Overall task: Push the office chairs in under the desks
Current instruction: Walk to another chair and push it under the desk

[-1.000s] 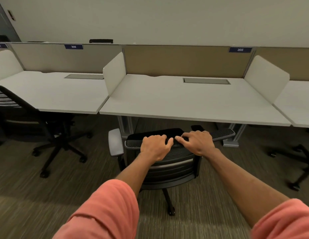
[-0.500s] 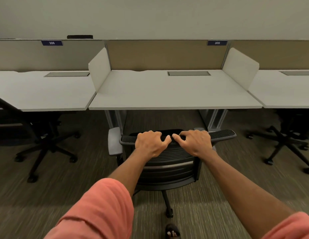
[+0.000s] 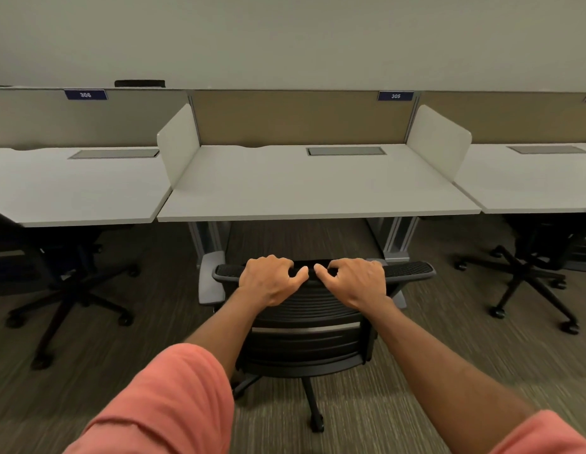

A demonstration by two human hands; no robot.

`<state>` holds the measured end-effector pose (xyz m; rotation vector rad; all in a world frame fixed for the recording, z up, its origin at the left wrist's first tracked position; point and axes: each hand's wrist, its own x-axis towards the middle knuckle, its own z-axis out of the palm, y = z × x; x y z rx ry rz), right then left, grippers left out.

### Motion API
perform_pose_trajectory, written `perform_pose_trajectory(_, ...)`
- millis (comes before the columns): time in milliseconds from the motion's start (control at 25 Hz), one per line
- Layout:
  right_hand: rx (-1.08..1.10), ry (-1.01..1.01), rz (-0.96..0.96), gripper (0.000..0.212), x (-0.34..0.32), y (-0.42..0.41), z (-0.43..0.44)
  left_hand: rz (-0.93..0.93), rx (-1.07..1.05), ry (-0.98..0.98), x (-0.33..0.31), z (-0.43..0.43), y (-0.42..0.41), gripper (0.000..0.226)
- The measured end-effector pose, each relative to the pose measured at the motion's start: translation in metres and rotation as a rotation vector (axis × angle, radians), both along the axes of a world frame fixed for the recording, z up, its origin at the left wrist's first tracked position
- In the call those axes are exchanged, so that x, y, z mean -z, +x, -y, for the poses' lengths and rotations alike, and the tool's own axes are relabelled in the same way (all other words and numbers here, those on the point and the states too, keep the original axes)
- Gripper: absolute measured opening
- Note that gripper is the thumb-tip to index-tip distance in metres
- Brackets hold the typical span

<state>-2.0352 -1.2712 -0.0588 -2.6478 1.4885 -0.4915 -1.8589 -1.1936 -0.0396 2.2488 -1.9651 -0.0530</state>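
Observation:
A black mesh-backed office chair [image 3: 304, 335] with grey armrests stands on the carpet in front of the middle white desk [image 3: 311, 188], labelled 305. Its back faces me and its seat is hidden behind the backrest. My left hand [image 3: 268, 280] and my right hand [image 3: 354, 281] both grip the top edge of the backrest, side by side, thumbs nearly touching. The chair's front sits close to the desk's front edge, between the two grey desk legs.
A second black chair [image 3: 65, 283] sits partly under the left desk [image 3: 72, 191], labelled 306. A third black chair [image 3: 534, 270] sits partly under the right desk [image 3: 530, 178]. White side dividers [image 3: 178, 142] and a tan back panel [image 3: 298, 116] border the middle desk.
The chair has rolled forward and squared up with the middle desk. My view has shifted right, centring on desk 305. Both hands have kept their grip on the backrest.

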Motion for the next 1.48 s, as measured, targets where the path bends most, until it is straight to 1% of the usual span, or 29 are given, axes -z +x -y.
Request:
perform_pose_trajectory(280, 0.011, 0.006, -0.055, 0.069, -0.004, 0.014, 0.023, -0.009, 0.036, 0.011, -0.001, 0.027, 0.017, 0.059)
perform_pose_trajectory(480, 0.018, -0.027, -0.061, 0.069, -0.002, 0.023, 0.049, 0.013, 0.029, -0.019, 0.003, 0.055, 0.026, 0.059)
perform_pose_trajectory(640, -0.002, -0.035, -0.066, 0.068, -0.005, 0.024, 0.083, 0.019, 0.0, -0.054, 0.007, 0.086, 0.025, 0.06)
perform_pose_trajectory(800, -0.019, -0.052, -0.094, 0.066, -0.009, 0.022, 0.132, 0.02, -0.024, -0.081, 0.012, 0.135, 0.018, 0.055)
perform_pose_trajectory(840, -0.033, -0.062, -0.092, 0.065, -0.01, 0.023, 0.135, 0.017, -0.04, -0.09, 0.011, 0.136, 0.02, 0.054)
perform_pose_trajectory(1000, -0.043, -0.068, -0.125, 0.064, -0.01, 0.018, 0.191, -0.001, -0.061, -0.1, 0.013, 0.187, 0.012, 0.055)
perform_pose_trajectory(1240, -0.058, -0.107, -0.096, 0.066, -0.008, 0.022, 0.245, 0.007, -0.077, -0.112, 0.012, 0.24, 0.016, 0.056)
perform_pose_trajectory(1480, -0.091, -0.093, -0.071, 0.064, -0.006, 0.026, 0.302, -0.009, -0.092, -0.125, 0.014, 0.295, 0.018, 0.055)
